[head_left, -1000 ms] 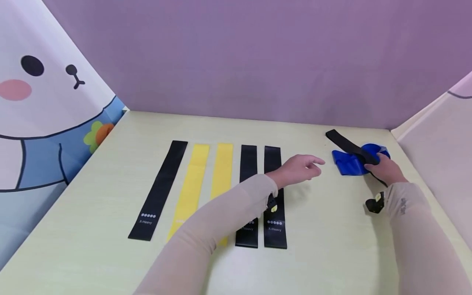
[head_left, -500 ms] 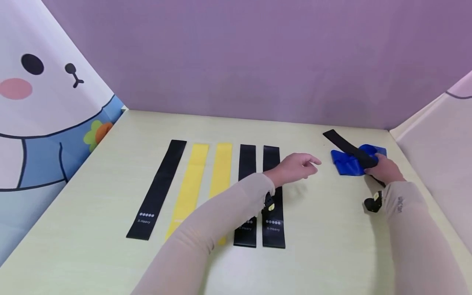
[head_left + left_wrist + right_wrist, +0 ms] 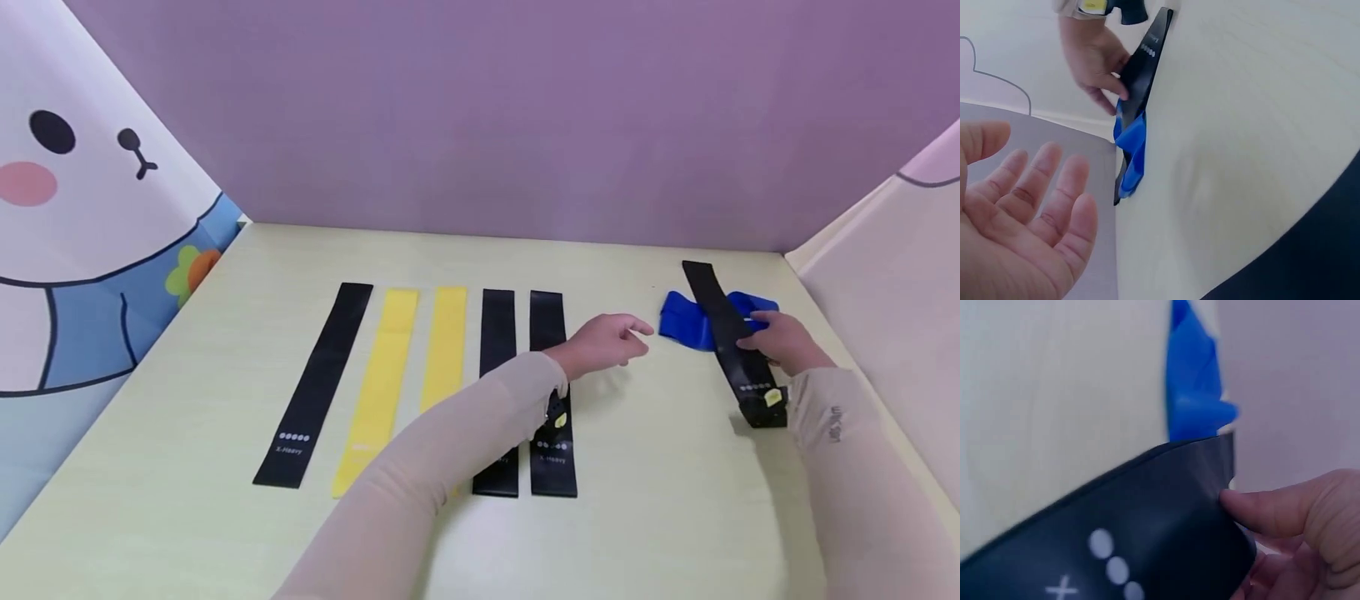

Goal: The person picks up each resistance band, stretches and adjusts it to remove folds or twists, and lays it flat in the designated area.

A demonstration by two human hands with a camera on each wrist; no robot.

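At the right of the head view, my right hand [image 3: 789, 342] pinches the long edge of a black resistance band [image 3: 723, 325]. The right wrist view shows the thumb [image 3: 1260, 509] on the band's upper face and fingers behind it; white dots are printed on the band. Its length crosses a crumpled blue resistance band [image 3: 681, 320], part of which shows on either side. My left hand [image 3: 603, 343] is held over the table with nothing in it, left of the blue band. Loosely bent, spread fingers of this hand appear in the left wrist view.
Flat on the pale table [image 3: 645, 517] lie a black band [image 3: 318, 375] at the left, two yellow bands [image 3: 388, 350] and two more black bands [image 3: 497, 321], partly covered by my left arm. A purple wall [image 3: 510, 125] rises behind; a printed rabbit panel stands at left.
The black band in my right hand has swung round and now stretches toward me, its printed face showing. The blue band has shifted slightly left. My left hand has stayed almost in place.
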